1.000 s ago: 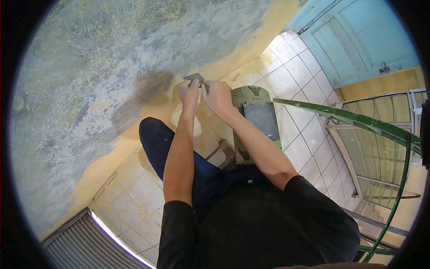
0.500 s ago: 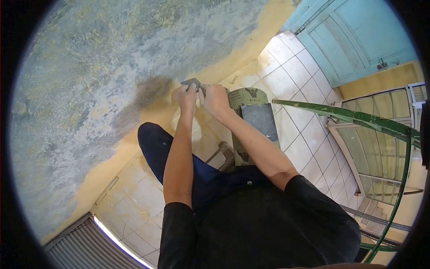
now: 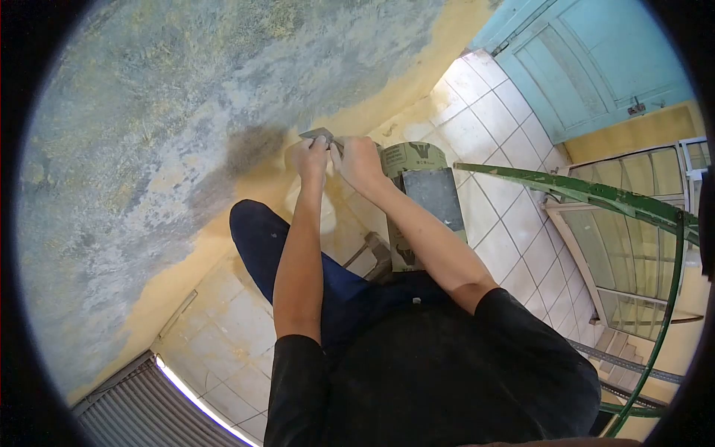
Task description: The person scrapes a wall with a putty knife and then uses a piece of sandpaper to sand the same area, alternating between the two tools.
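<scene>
nearby, printed roll (image 3: 415, 156) beside right hand (image 3: 360, 165), green bar (image 3: 581, 191)

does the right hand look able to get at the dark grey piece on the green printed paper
Probably yes: the dark grey piece lies beside the right forearm, its top mostly uncovered. The right hand, by the grey blade, would likely need to draw back.

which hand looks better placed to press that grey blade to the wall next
Probably the left hand: it holds the grey blade and sits nearer the wall. The right hand is farther out, and its grip is unclear.
</scene>
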The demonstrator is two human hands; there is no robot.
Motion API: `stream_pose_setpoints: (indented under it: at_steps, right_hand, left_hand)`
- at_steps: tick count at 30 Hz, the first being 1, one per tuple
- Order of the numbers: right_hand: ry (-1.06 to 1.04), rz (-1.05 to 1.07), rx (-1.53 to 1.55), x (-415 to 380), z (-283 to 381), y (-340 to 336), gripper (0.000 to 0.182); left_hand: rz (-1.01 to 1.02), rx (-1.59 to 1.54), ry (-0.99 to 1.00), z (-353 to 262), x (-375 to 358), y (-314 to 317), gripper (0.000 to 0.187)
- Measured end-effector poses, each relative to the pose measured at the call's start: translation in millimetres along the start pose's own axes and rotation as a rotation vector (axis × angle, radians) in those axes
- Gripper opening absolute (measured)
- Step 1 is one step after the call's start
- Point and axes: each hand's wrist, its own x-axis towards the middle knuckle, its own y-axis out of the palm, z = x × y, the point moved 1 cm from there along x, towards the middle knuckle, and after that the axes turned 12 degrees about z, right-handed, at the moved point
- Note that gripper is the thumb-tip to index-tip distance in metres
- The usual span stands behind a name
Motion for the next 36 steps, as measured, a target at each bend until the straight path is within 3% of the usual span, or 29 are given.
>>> stream_pose_setpoints:
  at_steps: [2,4,10,13,17,21,23,25,28,32,36]
  right_hand:
    - [-0.006,-0.022,0.002,-5,9,-7,0.019]
    - [0.017,0.006,-0.017,4,6,0,0.019]
    - [0.002,0.0,0.01,-2,11,-3,0.019]
    - [0.051,0.017,0.011,-6,8,0,0.019]
    - [0.001,0.007,0.039,-4,12,-12,0.019]
    - [-0.007,-0.071,-0.061,1,14,-6,0.02]
    - [0.017,0.026,-0.051,6,1,-3,0.02]
    - [-0.015,-0.025,-0.022,0,10,-15,0.021]
    - [-0.037,-0.07,0.025,-3,25,-24,0.019]
    - [-0.011,-0.065,0.131,-3,9,-22,0.019]
    - [-0.026,-0.04,0.046,1,21,-28,0.019]
  left_hand:
    - [-0.029,0.01,-0.023,-9,-1,1,0.03]
    - [-0.009,-0.176,0.017,3,3,-1,0.03]
    - [-0.034,0.102,-0.016,-12,-1,-3,0.029]
    - [-0.073,-0.093,0.032,-2,2,-1,0.029]
    - [-0.043,-0.052,-0.033,-16,-5,0,0.029]
    - [-0.048,-0.078,0.034,-6,-4,-3,0.03]
    - [-0.04,-0.137,0.036,-10,-3,1,0.031]
    - [-0.078,0.058,0.013,-15,-4,1,0.032]
    - [-0.029,0.029,0.111,-20,-1,-5,0.032]
    - [-0.043,-0.035,0.101,-24,-4,-2,0.031]
    - [-0.046,-0.115,0.101,-35,-3,-3,0.03]
